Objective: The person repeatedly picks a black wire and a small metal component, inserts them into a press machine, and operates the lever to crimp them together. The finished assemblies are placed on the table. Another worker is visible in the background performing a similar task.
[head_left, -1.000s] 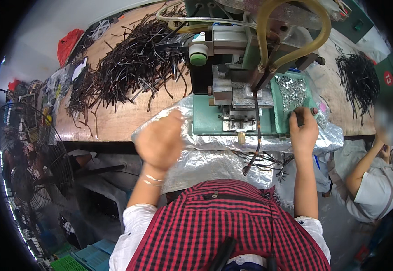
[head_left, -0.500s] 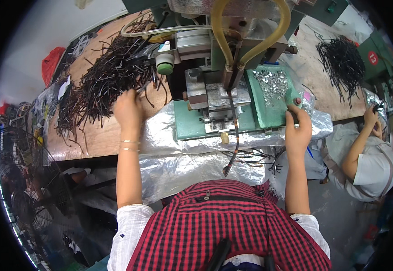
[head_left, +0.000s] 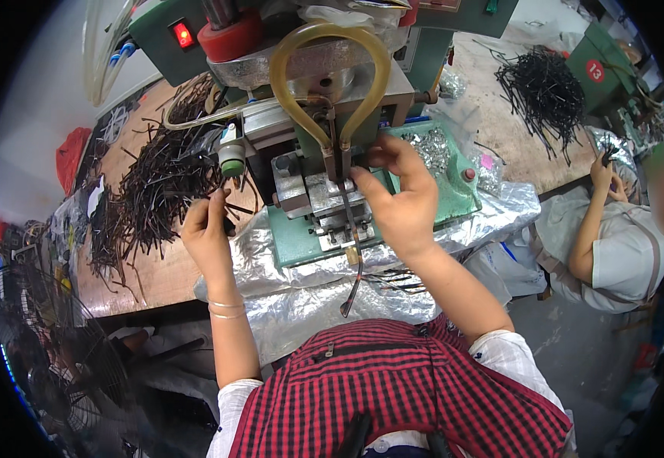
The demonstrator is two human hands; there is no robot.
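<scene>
My left hand [head_left: 208, 233] is pinched closed at the right edge of a heap of black cables [head_left: 160, 175], with a short dark cable [head_left: 239, 208] at its fingertips. My right hand [head_left: 404, 200] reaches in at the right side of the green bench press [head_left: 301, 246]. Its thumb and forefinger are apart beside the metal tooling block [head_left: 332, 200]; the other fingers are partly hidden. One black cable [head_left: 352, 286] hangs from the tooling over the front edge, its looped end low over silver foil. A yellowish looped hose [head_left: 381, 65] arches over the tooling.
A green tray [head_left: 462, 197] with small shiny metal pieces [head_left: 430, 149] lies right of the press. Silver foil [head_left: 492, 217] covers the table's front. Another cable heap [head_left: 542, 95] sits far right, near a co-worker [head_left: 622, 237]. A caged fan [head_left: 49, 336] stands at left.
My right hand has moved left from the tray's edge to the tooling. My left hand has drawn back from the cable heap, fingers pinched. The view has shifted, so the machine appears further left.
</scene>
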